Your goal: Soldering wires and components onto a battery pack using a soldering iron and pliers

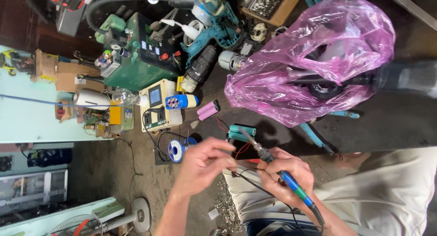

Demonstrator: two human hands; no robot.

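Right hand (291, 174): closed around the blue handle of a soldering iron (273, 165), whose metal tip points at a pair of teal battery cells (242, 132) lying at the near edge of the workbench (391, 126). A black cord runs from the iron's handle back past the wrist.

Left hand (202, 163): fingers pinched together on a thin strand just beside the iron's tip; what the strand is cannot be told. The two hands sit close together, not touching.

Red and black wires (241, 150): trail from the teal cells toward the hands.

Solder spool (176, 150), blue-rimmed: just beside the left hand.

Pink battery cells (208, 110), two, side by side: further in on the bench, apart from the teal pair.

Cream meter box (157, 106) with a small screen and sockets: beside a blue cylindrical battery pack (180, 101).

Pink plastic bag (318, 58), translucent, with dark parts inside: on the bench, well beyond the right hand.

Teal cordless drill (214, 31) and green metal case (141, 53): at the bench's far side amid clutter.
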